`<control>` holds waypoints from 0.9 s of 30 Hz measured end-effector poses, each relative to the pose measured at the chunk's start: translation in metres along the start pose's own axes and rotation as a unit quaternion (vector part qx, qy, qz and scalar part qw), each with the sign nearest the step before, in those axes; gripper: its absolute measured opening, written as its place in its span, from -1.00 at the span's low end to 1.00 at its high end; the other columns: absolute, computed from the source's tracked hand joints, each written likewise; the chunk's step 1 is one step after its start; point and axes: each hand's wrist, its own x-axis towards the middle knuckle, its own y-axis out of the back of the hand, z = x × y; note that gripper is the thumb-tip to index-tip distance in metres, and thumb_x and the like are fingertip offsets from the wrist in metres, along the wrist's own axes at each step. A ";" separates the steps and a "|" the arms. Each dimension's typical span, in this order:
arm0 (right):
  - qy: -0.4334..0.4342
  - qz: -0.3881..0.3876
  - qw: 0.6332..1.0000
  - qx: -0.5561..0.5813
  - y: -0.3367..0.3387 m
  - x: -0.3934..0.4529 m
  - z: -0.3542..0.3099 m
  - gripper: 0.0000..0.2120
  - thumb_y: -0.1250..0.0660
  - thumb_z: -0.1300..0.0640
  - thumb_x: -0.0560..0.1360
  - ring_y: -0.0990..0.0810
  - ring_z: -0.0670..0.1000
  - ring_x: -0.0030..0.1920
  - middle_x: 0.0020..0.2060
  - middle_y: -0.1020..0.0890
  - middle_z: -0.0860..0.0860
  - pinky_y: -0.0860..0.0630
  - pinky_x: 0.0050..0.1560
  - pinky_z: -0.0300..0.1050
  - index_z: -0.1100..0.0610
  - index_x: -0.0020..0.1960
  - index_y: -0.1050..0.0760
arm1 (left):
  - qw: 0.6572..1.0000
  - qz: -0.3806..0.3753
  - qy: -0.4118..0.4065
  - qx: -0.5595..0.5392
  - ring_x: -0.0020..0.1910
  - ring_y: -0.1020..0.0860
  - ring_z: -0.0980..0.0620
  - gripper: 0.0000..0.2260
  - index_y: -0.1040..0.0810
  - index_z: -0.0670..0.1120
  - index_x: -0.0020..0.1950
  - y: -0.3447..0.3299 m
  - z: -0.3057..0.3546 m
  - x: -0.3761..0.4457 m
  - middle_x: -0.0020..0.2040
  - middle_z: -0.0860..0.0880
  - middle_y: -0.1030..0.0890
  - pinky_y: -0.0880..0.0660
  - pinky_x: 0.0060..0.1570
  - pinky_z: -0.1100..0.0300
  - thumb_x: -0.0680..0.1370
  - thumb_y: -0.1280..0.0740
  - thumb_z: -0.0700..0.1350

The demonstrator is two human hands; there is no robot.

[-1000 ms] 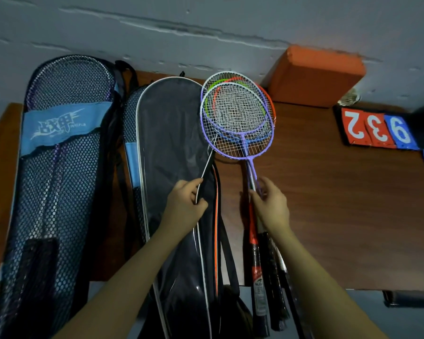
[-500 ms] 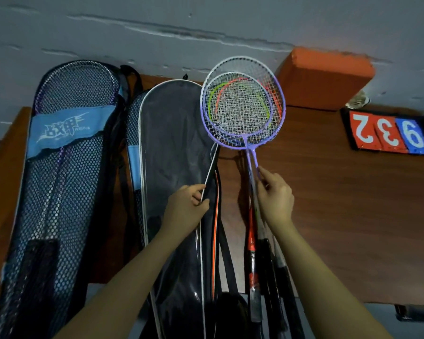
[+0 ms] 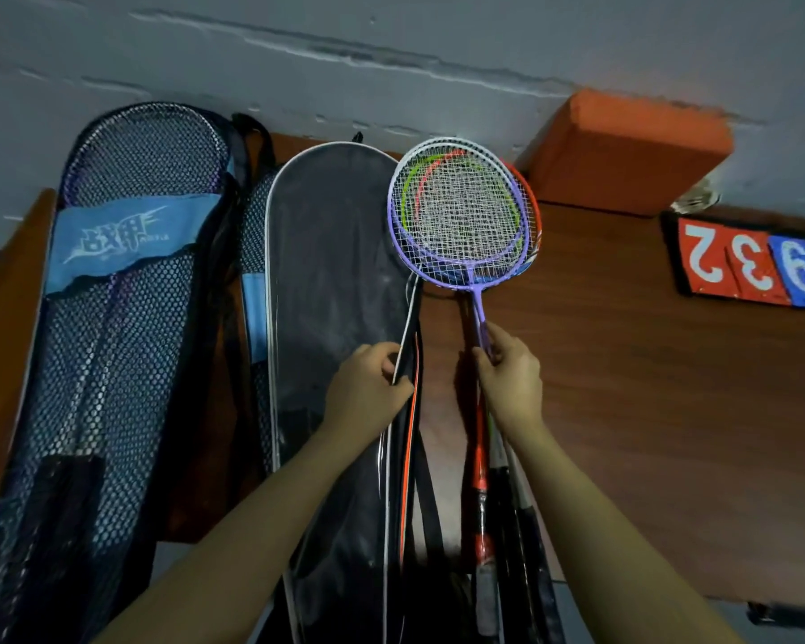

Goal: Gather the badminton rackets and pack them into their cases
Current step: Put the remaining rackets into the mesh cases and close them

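While both forearms reach up from the bottom edge, the left hand (image 3: 368,388) pinches the white-piped open edge of the black case (image 3: 331,318) at centre frame, and the right hand (image 3: 512,378) — fingers curled — grips the purple shaft of the stacked rackets (image 3: 461,216) just right of it. Their heads overlap the case's upper right edge on the wooden table (image 3: 623,388). Farther left lies a mesh case (image 3: 112,318) — farther right, an orange block (image 3: 623,155) and number cards (image 3: 754,267).
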 end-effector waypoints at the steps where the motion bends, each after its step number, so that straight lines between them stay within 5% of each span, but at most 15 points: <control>1: 0.008 -0.001 1.000 -0.001 0.000 0.001 -0.001 -0.60 -0.31 0.17 0.49 -0.56 0.18 -0.03 0.00 -0.57 0.12 -0.49 -0.13 0.02 0.03 0.32 -0.44 | 1.000 -0.006 0.000 0.006 -0.20 -0.50 -0.01 -0.67 -0.55 -0.07 0.14 0.000 0.002 0.002 -0.15 0.00 -0.50 -0.49 -0.14 0.12 0.38 -0.39 -0.16; 8: 0.084 0.054 0.995 0.027 0.014 -0.010 -0.009 -0.60 -0.33 0.37 0.43 -0.53 0.12 -0.24 -0.24 -0.55 0.14 -0.28 -0.25 -0.28 0.21 0.26 -0.50 | 0.999 -0.015 -0.020 0.020 -0.24 -0.52 -0.17 -0.74 -0.57 -0.30 -0.09 -0.002 0.004 0.011 -0.23 -0.22 -0.54 -0.51 -0.18 -0.05 0.37 -0.32 -0.13; 13: 0.049 0.063 0.991 0.104 0.027 -0.027 -0.012 -0.62 -0.37 0.32 0.45 -0.54 0.05 -0.26 -0.24 -0.55 0.12 -0.39 -0.19 -0.38 0.19 0.26 -0.50 | 0.997 0.001 0.030 -0.074 -0.31 -0.52 -0.06 -0.80 -0.61 -0.20 -0.18 0.007 0.001 0.014 -0.30 -0.23 -0.59 -0.45 -0.21 0.15 0.30 -0.31 -0.11; 18: 0.041 0.079 0.985 0.145 0.034 -0.038 -0.015 -0.63 -0.34 0.32 0.45 -0.52 -0.01 -0.18 -0.20 -0.56 0.10 -0.42 -0.08 -0.25 0.17 0.26 -0.50 | 0.967 0.061 0.094 -0.228 -0.55 -0.46 0.29 -0.79 -0.62 -0.24 0.02 0.022 0.006 0.020 -0.26 -0.10 -0.59 -0.41 -0.42 0.43 0.40 -0.35 -0.34; 22: 0.053 0.092 0.981 0.161 0.037 -0.046 -0.022 -0.62 -0.34 0.35 0.45 -0.51 -0.11 -0.20 -0.22 -0.56 0.01 -0.41 -0.08 -0.36 0.18 0.25 -0.50 | 0.947 0.146 0.081 -0.274 -0.35 -0.51 0.27 -0.74 -0.57 -0.21 0.15 0.043 0.017 0.007 -0.13 -0.08 -0.61 -0.41 -0.32 0.55 0.46 -0.35 -0.29; 27: 0.093 0.115 0.979 0.137 0.044 -0.055 -0.030 -0.63 -0.36 0.34 0.44 -0.51 -0.09 -0.22 -0.23 -0.56 0.07 -0.41 -0.11 -0.32 0.16 0.24 -0.51 | 0.938 0.135 0.017 -0.319 -0.40 -0.53 0.16 -0.79 -0.57 -0.17 0.11 0.059 0.024 -0.005 -0.21 -0.06 -0.62 -0.48 -0.33 0.30 0.48 -0.33 -0.26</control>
